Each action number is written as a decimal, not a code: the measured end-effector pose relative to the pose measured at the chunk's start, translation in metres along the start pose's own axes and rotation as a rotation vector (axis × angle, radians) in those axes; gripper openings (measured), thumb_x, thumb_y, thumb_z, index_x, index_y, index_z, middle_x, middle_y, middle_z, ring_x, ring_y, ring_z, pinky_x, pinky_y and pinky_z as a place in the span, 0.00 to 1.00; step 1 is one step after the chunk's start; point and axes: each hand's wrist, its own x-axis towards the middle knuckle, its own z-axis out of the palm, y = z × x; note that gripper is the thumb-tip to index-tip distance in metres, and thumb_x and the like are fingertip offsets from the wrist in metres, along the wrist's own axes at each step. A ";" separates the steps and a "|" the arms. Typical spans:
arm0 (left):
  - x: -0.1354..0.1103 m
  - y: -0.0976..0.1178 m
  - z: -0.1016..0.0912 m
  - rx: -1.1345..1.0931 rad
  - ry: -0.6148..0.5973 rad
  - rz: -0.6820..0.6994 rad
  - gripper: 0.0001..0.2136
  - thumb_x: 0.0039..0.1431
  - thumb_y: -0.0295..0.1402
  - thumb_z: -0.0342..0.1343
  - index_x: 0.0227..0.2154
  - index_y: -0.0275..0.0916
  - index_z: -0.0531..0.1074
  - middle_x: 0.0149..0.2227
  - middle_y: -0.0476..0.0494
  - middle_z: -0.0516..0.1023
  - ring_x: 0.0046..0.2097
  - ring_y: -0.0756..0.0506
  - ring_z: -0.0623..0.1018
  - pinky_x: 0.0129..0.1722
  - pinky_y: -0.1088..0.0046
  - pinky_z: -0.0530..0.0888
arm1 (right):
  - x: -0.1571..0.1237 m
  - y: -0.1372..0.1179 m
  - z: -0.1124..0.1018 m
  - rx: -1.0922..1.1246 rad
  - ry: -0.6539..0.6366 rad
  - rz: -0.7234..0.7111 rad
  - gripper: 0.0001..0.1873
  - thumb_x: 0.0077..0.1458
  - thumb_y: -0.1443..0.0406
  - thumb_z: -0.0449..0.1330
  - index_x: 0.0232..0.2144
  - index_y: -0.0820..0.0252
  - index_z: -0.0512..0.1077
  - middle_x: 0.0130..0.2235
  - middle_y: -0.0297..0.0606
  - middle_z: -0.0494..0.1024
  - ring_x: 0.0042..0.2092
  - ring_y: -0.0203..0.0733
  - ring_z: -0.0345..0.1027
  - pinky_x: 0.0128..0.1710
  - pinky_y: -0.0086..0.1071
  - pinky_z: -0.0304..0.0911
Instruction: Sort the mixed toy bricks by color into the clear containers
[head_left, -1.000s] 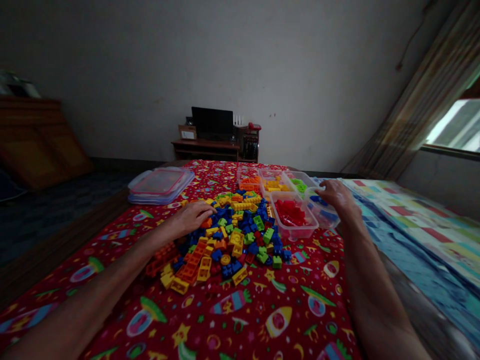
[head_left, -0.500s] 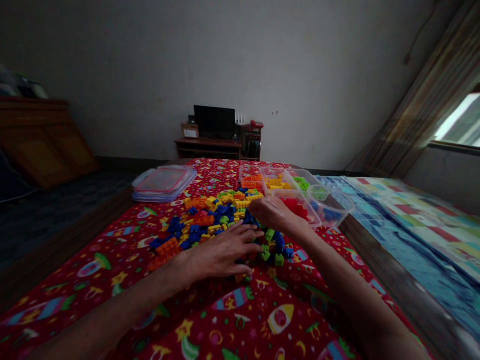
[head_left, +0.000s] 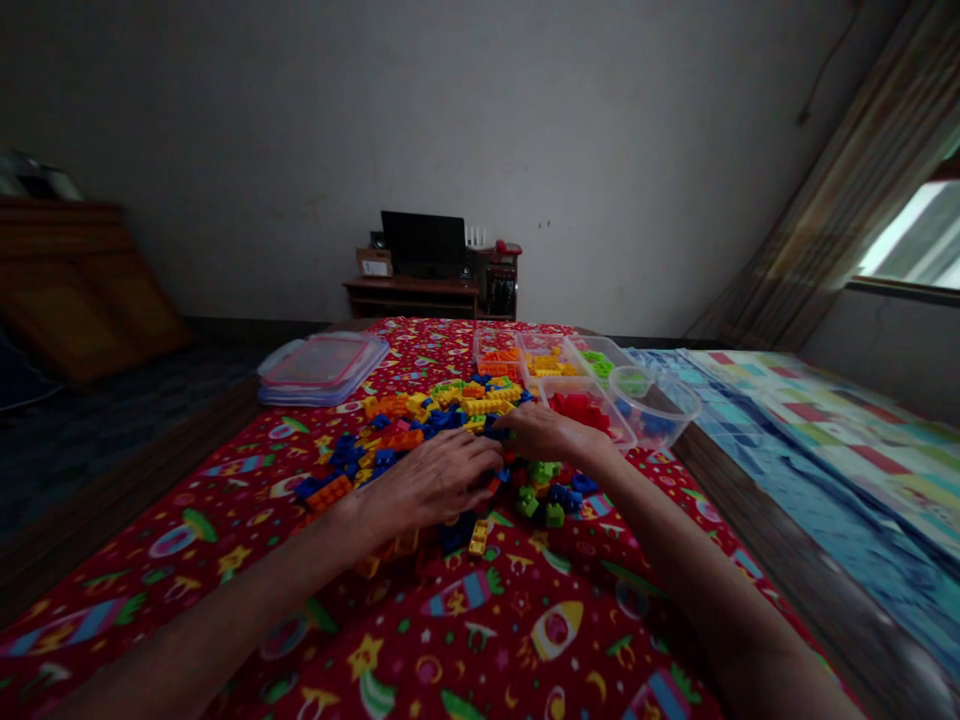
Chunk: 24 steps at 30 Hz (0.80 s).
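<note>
A heap of plastic building bricks (head_left: pixel 420 405) in yellow, blue, orange, green and red lies on a red patterned cloth (head_left: pixel 465 655). My left hand (head_left: pixel 442 475) lies over its near side, fingers bent together; a reddish brick (head_left: pixel 493 487) shows at the fingertips, but the grip is hidden. My right hand (head_left: pixel 544 432) reaches into the right side, fingers pinched close to the left fingertips; what they hold cannot be made out. Several green bricks (head_left: pixel 529 500) lie below the right hand, and a yellow brick (head_left: pixel 478 538) lies before the left.
Clear boxes hold sorted bricks: orange bricks (head_left: pixel 499 362), yellow bricks (head_left: pixel 551 365), green bricks (head_left: pixel 598 365) and red bricks (head_left: pixel 581 410). A round tub (head_left: pixel 679 405) with blue bricks stands at their right. Stacked lids (head_left: pixel 322 365) lie at the left. Behind stands a desk with a monitor (head_left: pixel 424 243).
My left hand has drawn its spread fingers together and shifted slightly left. My right hand has moved down into the heap. Blue and yellow bricks now show in front of the left hand.
</note>
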 end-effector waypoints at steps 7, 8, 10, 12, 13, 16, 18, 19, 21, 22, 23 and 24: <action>-0.009 -0.036 0.001 -0.038 -0.035 -0.108 0.07 0.64 0.29 0.48 0.40 0.39 0.69 0.39 0.45 0.76 0.42 0.46 0.74 0.41 0.72 0.68 | 0.007 0.009 0.017 0.114 0.098 0.012 0.13 0.55 0.71 0.57 0.43 0.67 0.75 0.37 0.44 0.78 0.36 0.36 0.66 0.33 0.27 0.53; -0.009 -0.040 0.001 -0.039 -0.026 -0.123 0.07 0.63 0.28 0.48 0.39 0.38 0.70 0.39 0.45 0.76 0.41 0.46 0.74 0.41 0.72 0.68 | 0.007 0.010 0.017 0.130 0.124 -0.002 0.11 0.56 0.71 0.57 0.41 0.68 0.75 0.36 0.43 0.77 0.35 0.36 0.65 0.32 0.27 0.52; -0.011 -0.046 0.000 -0.028 -0.011 -0.156 0.07 0.63 0.28 0.47 0.37 0.38 0.70 0.37 0.45 0.76 0.40 0.46 0.74 0.39 0.72 0.68 | 0.008 0.011 0.017 0.165 0.160 -0.024 0.09 0.57 0.70 0.56 0.38 0.68 0.74 0.33 0.41 0.76 0.32 0.34 0.62 0.31 0.27 0.50; -0.012 -0.050 -0.001 -0.023 0.006 -0.193 0.07 0.62 0.27 0.47 0.35 0.38 0.71 0.35 0.45 0.76 0.38 0.46 0.74 0.38 0.72 0.68 | 0.008 0.013 0.017 0.211 0.170 -0.036 0.08 0.58 0.69 0.55 0.37 0.67 0.73 0.31 0.38 0.74 0.29 0.32 0.59 0.29 0.27 0.48; -0.013 -0.052 -0.002 -0.026 0.018 -0.212 0.07 0.61 0.26 0.47 0.34 0.38 0.71 0.35 0.45 0.76 0.38 0.46 0.74 0.38 0.72 0.68 | 0.008 0.014 0.017 0.234 0.173 -0.041 0.08 0.59 0.69 0.54 0.36 0.66 0.73 0.30 0.37 0.73 0.28 0.31 0.58 0.29 0.27 0.47; -0.017 -0.060 -0.005 -0.045 0.047 -0.261 0.08 0.60 0.26 0.48 0.35 0.38 0.72 0.36 0.45 0.77 0.38 0.46 0.75 0.38 0.72 0.69 | 0.008 0.016 0.019 0.273 0.187 -0.050 0.07 0.59 0.68 0.54 0.35 0.66 0.72 0.29 0.36 0.71 0.28 0.31 0.56 0.29 0.27 0.47; -0.020 -0.066 -0.006 -0.061 0.053 -0.298 0.09 0.59 0.26 0.48 0.35 0.38 0.73 0.36 0.45 0.77 0.39 0.46 0.76 0.39 0.72 0.70 | 0.008 0.016 0.020 0.284 0.208 -0.041 0.06 0.58 0.68 0.56 0.36 0.66 0.72 0.30 0.37 0.72 0.30 0.32 0.58 0.30 0.27 0.48; -0.021 -0.069 -0.005 -0.071 0.050 -0.318 0.09 0.58 0.25 0.48 0.36 0.39 0.73 0.36 0.45 0.77 0.39 0.46 0.76 0.39 0.72 0.70 | 0.008 0.015 0.020 0.290 0.217 -0.031 0.06 0.58 0.68 0.57 0.36 0.66 0.72 0.31 0.38 0.72 0.31 0.33 0.59 0.31 0.27 0.49; -0.023 -0.075 -0.004 -0.097 0.038 -0.352 0.10 0.57 0.25 0.49 0.35 0.39 0.74 0.36 0.46 0.78 0.39 0.46 0.76 0.40 0.72 0.71 | 0.007 0.013 0.018 0.303 0.219 -0.001 0.06 0.56 0.68 0.58 0.37 0.66 0.72 0.32 0.39 0.72 0.32 0.34 0.60 0.31 0.27 0.50; -0.024 -0.077 -0.004 -0.110 0.030 -0.361 0.10 0.57 0.25 0.49 0.35 0.39 0.74 0.36 0.46 0.78 0.39 0.47 0.76 0.40 0.72 0.71 | 0.007 0.012 0.017 0.309 0.214 0.016 0.06 0.55 0.69 0.59 0.37 0.65 0.72 0.32 0.39 0.72 0.32 0.34 0.60 0.31 0.27 0.50; -0.024 -0.078 -0.003 -0.122 0.024 -0.362 0.09 0.56 0.25 0.50 0.35 0.39 0.74 0.36 0.46 0.78 0.39 0.47 0.77 0.40 0.73 0.71 | 0.007 0.010 0.015 0.314 0.209 0.034 0.07 0.55 0.69 0.59 0.37 0.65 0.72 0.32 0.38 0.72 0.31 0.33 0.59 0.30 0.27 0.50; -0.025 -0.080 -0.002 -0.133 0.020 -0.357 0.09 0.55 0.25 0.50 0.35 0.39 0.74 0.36 0.46 0.78 0.39 0.47 0.77 0.41 0.72 0.71 | 0.007 0.009 0.013 0.317 0.207 0.051 0.07 0.54 0.70 0.60 0.37 0.65 0.72 0.32 0.37 0.72 0.31 0.33 0.59 0.30 0.27 0.49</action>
